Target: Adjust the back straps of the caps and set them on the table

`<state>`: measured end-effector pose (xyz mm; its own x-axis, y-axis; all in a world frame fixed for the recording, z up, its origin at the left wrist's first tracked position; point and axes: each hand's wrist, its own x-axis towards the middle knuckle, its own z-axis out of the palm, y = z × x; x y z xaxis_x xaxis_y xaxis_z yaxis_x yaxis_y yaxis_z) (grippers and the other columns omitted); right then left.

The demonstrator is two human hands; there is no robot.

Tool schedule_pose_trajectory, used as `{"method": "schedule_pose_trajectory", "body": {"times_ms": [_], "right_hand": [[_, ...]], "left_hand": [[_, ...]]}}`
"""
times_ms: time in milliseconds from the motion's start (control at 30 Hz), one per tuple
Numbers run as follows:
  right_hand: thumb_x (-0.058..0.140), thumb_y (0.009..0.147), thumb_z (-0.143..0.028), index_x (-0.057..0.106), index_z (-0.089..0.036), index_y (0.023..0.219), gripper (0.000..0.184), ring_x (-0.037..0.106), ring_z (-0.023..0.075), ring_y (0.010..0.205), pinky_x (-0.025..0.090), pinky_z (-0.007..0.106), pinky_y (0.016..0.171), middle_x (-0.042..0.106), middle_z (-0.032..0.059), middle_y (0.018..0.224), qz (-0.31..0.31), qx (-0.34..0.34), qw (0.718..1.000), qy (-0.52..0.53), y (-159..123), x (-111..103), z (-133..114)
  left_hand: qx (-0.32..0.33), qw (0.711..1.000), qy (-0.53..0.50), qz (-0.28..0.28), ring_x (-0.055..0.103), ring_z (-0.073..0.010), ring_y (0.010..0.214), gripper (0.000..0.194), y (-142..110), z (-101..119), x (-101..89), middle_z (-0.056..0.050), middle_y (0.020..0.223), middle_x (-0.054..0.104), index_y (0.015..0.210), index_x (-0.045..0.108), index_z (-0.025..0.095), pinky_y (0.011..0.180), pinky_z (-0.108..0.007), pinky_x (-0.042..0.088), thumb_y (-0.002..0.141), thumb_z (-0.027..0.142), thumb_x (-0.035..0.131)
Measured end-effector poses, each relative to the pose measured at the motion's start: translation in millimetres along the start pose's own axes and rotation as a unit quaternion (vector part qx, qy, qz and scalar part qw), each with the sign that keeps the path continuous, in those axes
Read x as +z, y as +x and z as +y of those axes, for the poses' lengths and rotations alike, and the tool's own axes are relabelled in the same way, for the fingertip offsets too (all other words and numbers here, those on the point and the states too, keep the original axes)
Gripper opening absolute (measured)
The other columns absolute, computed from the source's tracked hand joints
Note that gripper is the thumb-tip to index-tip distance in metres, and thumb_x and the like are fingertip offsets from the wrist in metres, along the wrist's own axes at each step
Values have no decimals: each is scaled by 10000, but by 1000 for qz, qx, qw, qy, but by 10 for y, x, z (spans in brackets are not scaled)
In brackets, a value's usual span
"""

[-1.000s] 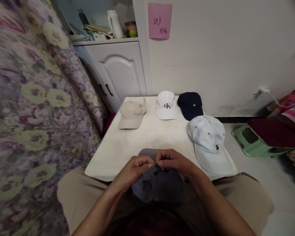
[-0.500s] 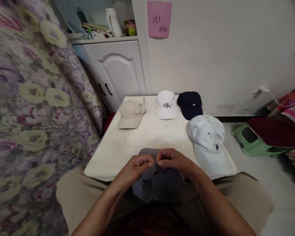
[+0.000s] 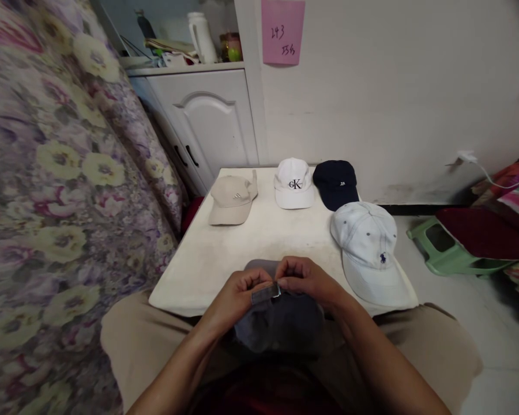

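Note:
A dark grey baseball cap (image 3: 281, 325) lies over my lap at the near edge of the table, its brim pointing away from me. My left hand (image 3: 242, 291) pinches the cap's back strap (image 3: 263, 294) beside a small shiny metal buckle (image 3: 276, 289). Close on the other side of the buckle, my right hand (image 3: 305, 279) is closed, thumb against fingers, on the strap's other end. The fingertips of both hands nearly meet, and they hide part of the strap.
On the cream-covered table (image 3: 190, 276) sit a beige cap (image 3: 230, 202), a white cap (image 3: 293, 184), a navy cap (image 3: 335, 185) and a pale denim cap (image 3: 367, 248). A floral curtain (image 3: 64, 230) hangs at left. A green stool (image 3: 454, 248) stands on the floor at right.
The buckle has tilted and now catches the light. My hands stay at the strap with only slight finger movement, and the view has shifted a little.

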<state>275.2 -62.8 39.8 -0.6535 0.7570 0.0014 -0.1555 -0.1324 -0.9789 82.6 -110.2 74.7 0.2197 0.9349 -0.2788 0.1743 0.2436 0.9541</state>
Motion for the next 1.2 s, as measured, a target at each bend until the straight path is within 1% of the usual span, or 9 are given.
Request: {"method": "schedule_pose_trajectory", "body": {"times_ms": [133, 233, 333, 467, 633, 800, 967, 1133, 1200], "right_hand": [[737, 787, -276, 650, -180, 837, 139, 498, 116, 649, 370, 240, 615, 594, -25, 726, 22, -25, 999, -24, -16, 25, -19], [763, 763, -270, 665, -192, 892, 180, 532, 132, 699, 395, 255, 660, 619, -19, 771, 31, -37, 998, -50, -22, 61, -22], [781, 743, -253, 646, -195, 864, 191, 539, 132, 706, 401, 260, 676, 613, -25, 771, 47, -41, 996, -71, -12, 98, -12], [795, 731, -252, 616, -194, 820, 208, 542, 135, 696, 405, 257, 658, 612, -25, 751, 42, -29, 997, -56, 4, 124, 1], [791, 742, -259, 614, -198, 818, 203, 536, 130, 678, 400, 256, 649, 603, -31, 729, 36, -23, 998, -52, 8, 113, 14], [753, 776, -237, 646, -203, 832, 125, 571, 148, 735, 424, 273, 707, 629, -23, 760, 30, -34, 995, -92, 8, 93, -1], [718, 820, -234, 718, -215, 888, 71, 610, 171, 826, 449, 303, 794, 666, 4, 868, 1, -75, 992, -103, 5, 70, -17], [720, 834, -260, 733, -230, 877, 53, 613, 183, 854, 448, 323, 829, 645, 11, 869, 7, -135, 982, -130, 14, 43, -28], [714, 839, -276, 719, -224, 858, 56, 603, 182, 852, 442, 321, 824, 636, 10, 864, 6, -137, 981, -137, 13, 39, -43]], "left_hand": [[13, 1000, -3, 4, 425, -92, 559, 295, 8, -33, -5, 38, 636, 513, 716, 603, 149, 534, -213, 312, 827, 411, 678], [21, 1000, -14, 18, 413, -87, 555, 314, 16, -43, 5, 44, 628, 494, 696, 580, 148, 524, -207, 299, 813, 415, 696], [27, 999, -35, 30, 409, -82, 546, 324, 21, -38, 32, 49, 620, 493, 678, 563, 151, 521, -202, 297, 796, 412, 713], [25, 997, -59, 45, 426, -80, 546, 302, 17, -18, 62, 50, 615, 512, 678, 572, 150, 528, -199, 310, 750, 379, 754], [1, 995, -96, 22, 424, -78, 523, 291, 5, 12, 49, 46, 612, 540, 717, 581, 155, 506, -198, 295, 741, 390, 750], [11, 997, -72, -4, 445, -82, 548, 258, -15, 51, 13, 47, 650, 567, 818, 566, 173, 511, -190, 296, 769, 364, 732], [24, 998, -47, -34, 446, -91, 592, 248, -35, 89, -23, 42, 687, 550, 923, 563, 175, 528, -194, 300, 801, 337, 707], [39, 996, -49, -65, 504, -119, 683, 264, -36, 109, -48, 10, 803, 591, 996, 566, 180, 594, -220, 351, 839, 366, 669], [47, 995, -49, -67, 525, -132, 720, 255, -35, 112, -50, -1, 831, 601, 996, 568, 178, 628, -233, 372, 846, 364, 659]]}}
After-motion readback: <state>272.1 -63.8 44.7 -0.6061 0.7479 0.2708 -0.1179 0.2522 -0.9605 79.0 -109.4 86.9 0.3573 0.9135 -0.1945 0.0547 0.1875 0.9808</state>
